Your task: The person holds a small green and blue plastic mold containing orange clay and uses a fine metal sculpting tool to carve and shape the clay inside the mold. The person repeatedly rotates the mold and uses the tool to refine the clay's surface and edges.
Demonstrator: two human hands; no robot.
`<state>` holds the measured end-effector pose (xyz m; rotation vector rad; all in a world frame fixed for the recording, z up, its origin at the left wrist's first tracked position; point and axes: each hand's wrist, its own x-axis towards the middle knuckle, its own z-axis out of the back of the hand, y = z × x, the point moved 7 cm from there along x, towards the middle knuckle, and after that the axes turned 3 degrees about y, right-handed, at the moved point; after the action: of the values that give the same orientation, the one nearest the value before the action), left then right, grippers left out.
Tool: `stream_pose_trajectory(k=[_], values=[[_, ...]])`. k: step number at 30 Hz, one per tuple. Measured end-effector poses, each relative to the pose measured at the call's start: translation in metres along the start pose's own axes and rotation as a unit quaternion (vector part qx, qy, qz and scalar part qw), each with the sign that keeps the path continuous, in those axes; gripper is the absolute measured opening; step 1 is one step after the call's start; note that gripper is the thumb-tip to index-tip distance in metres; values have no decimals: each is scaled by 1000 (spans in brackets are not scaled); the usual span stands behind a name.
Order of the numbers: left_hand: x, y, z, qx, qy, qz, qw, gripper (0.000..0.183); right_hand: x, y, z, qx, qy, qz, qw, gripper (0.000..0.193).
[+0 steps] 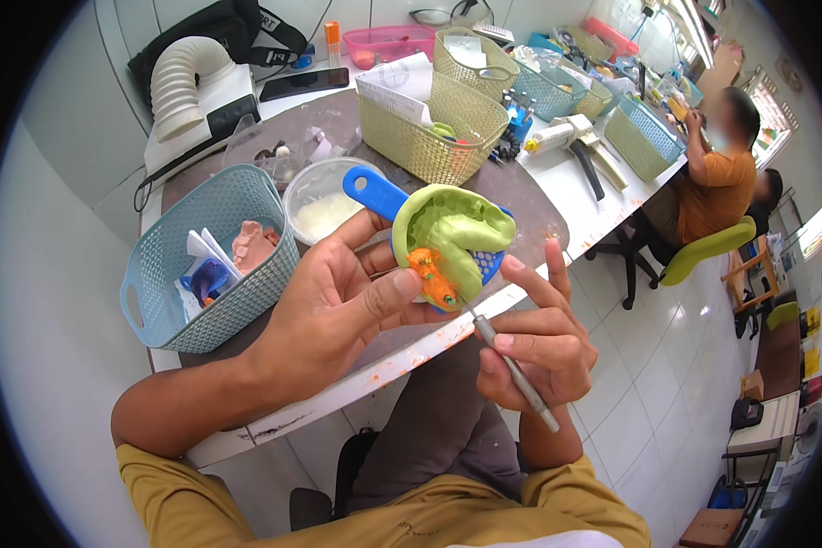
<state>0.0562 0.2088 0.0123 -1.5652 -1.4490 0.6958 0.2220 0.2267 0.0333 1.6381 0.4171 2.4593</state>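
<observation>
My left hand is closed around a blue dental impression tray, its thumb near an orange patch. Green impression material fills the tray, with a row of tooth hollows along one side. On its near left part sits an orange lump with small green specks. Between the fingers of my right hand is a slim grey metal hand tool, held like a pen. Its thin tip reaches the edge of the green material beside the orange lump; whether it touches cannot be made out.
A blue basket with a pink cast stands left, beside a tub of white material. Behind are a cream basket, a phone and a white hose. A dispensing gun lies right. Another person sits farther along.
</observation>
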Motion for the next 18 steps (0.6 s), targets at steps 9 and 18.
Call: stream_pose_trajectory(k=[9, 18], values=[[1, 1, 1, -2, -5, 7, 1000, 66, 0, -1, -1, -13, 2, -4, 1000, 26], [-1, 1, 2, 22, 1, 9, 1000, 68, 0, 2, -1, -45, 12, 6, 999, 23]])
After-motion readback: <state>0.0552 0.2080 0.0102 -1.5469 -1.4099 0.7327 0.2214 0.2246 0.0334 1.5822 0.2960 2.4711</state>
